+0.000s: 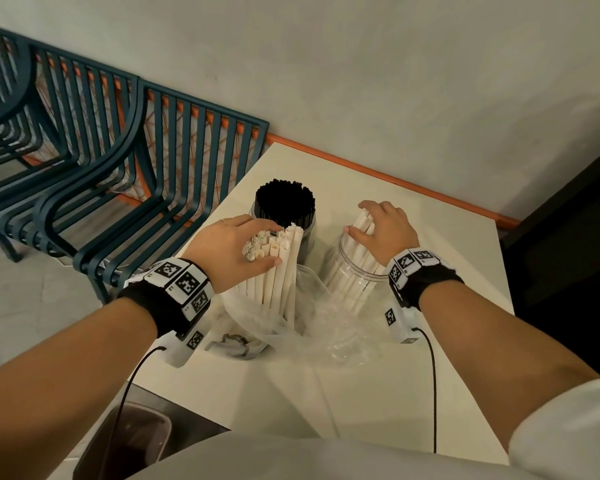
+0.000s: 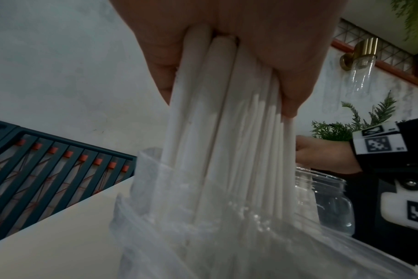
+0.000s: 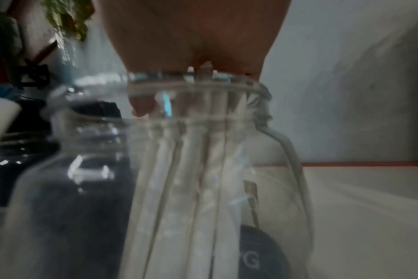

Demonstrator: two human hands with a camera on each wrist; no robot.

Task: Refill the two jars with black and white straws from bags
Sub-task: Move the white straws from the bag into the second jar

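Our left hand [image 1: 230,245] clamps upright white paper straws [image 1: 278,271] in a crinkled clear bag [image 1: 312,306]; right hand [image 1: 383,230] grips straws in the clear glass jar [image 1: 347,271].

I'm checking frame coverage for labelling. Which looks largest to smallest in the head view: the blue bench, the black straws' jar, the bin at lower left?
1. Blue bench, by far the largest.
2. Bin, though it sits nearer the camera and is partly cut off.
3. Black straws' jar, partly hidden by the left hand.

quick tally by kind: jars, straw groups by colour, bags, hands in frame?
Jars: 2, black-straw jar, white-straw jar
Black straw bunches: 1
White straw bunches: 2
Bags: 1
Hands: 2, left hand, right hand
Total: 8
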